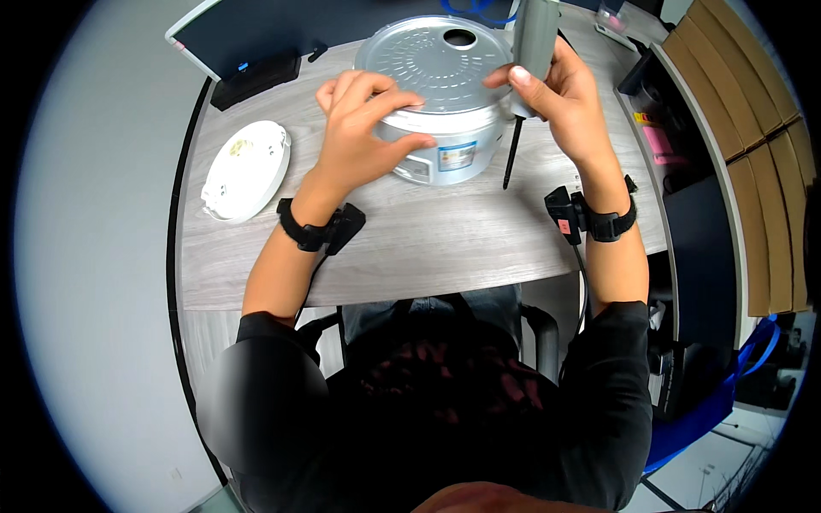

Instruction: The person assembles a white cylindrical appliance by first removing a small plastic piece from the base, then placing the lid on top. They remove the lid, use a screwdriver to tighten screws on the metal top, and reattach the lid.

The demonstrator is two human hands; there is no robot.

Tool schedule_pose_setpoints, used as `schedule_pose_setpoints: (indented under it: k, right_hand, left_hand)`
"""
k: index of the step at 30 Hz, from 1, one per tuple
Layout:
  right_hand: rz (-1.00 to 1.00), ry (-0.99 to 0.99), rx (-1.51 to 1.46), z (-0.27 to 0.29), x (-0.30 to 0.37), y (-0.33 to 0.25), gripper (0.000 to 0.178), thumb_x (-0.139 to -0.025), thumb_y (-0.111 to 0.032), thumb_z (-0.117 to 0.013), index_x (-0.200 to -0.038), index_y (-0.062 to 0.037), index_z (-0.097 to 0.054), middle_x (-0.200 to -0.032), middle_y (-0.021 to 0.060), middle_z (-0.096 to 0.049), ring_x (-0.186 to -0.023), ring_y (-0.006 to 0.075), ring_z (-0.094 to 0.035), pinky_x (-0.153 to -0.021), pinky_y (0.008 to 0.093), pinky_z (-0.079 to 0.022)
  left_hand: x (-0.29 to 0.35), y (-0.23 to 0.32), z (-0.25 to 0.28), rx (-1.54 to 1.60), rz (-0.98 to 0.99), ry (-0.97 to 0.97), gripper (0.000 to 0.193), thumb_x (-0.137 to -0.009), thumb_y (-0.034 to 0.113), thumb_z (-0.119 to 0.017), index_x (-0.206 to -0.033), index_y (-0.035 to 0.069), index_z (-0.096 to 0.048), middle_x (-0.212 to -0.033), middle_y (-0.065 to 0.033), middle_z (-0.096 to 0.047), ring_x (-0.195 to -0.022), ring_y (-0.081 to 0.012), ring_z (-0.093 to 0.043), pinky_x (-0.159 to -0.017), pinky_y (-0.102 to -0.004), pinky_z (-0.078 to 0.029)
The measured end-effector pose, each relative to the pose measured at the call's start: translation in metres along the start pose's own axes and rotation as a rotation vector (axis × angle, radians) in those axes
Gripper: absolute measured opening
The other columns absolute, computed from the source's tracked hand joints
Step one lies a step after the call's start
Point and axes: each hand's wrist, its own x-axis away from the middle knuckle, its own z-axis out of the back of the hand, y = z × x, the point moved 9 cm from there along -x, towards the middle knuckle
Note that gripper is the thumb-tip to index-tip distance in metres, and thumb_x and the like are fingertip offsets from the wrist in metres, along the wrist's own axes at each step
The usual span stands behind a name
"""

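A round white rice cooker [466, 141] stands on the desk with a silver, perforated metal plate [428, 73] across its top. That plate has one dark round hole near its far edge. My left hand [355, 128] grips the cooker's near-left rim, fingers over the edge and thumb lower on the side. In my right hand [571, 103] is a grey electric screwdriver [536, 38], held upright at the cooker's right side. Its long black bit points down, apart from the cooker. Left of my left hand lies a round white plastic cover [248, 171], its inner side up.
A monitor [282, 34] on a black base stands at the back left. Brown cardboard boxes [727, 77] and a shelf with a pink item [658, 141] line the right side. A blue bag [701, 427] hangs at lower right. Cables run from both wrist straps.
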Motion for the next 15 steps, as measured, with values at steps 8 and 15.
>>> schedule_pose_setpoints:
  k: [8,15]
  right_hand:
    - [-0.076,-0.006,0.018,-0.014,0.006,0.012,0.044,-0.09,-0.017,-0.071,-0.126,0.0016,-0.053,-0.095,0.0129,-0.072,-0.088,0.0185,-0.071,-0.076,0.0301,-0.056]
    - [-0.045,0.019,-0.069,-0.002,0.006,0.023,0.044,-0.091,-0.017,-0.07,-0.126,0.0024,-0.053,-0.088,0.0125,-0.072,-0.083,0.0175,-0.072,-0.074,0.0272,-0.055]
  left_hand:
    - [-0.014,0.029,-0.028,0.242,0.01,0.005,0.039,-0.069,0.024,-0.086,-0.103,0.01,-0.071,-0.097,-0.0036,-0.064,-0.094,-0.0233,-0.057,-0.082,-0.0362,-0.042]
    - [-0.003,-0.006,0.007,0.264,-0.025,-0.046,0.035,-0.071,0.006,-0.079,-0.105,0.007,-0.07,-0.098,-0.0096,-0.066,-0.096,-0.0281,-0.059,-0.086,-0.0372,-0.049]
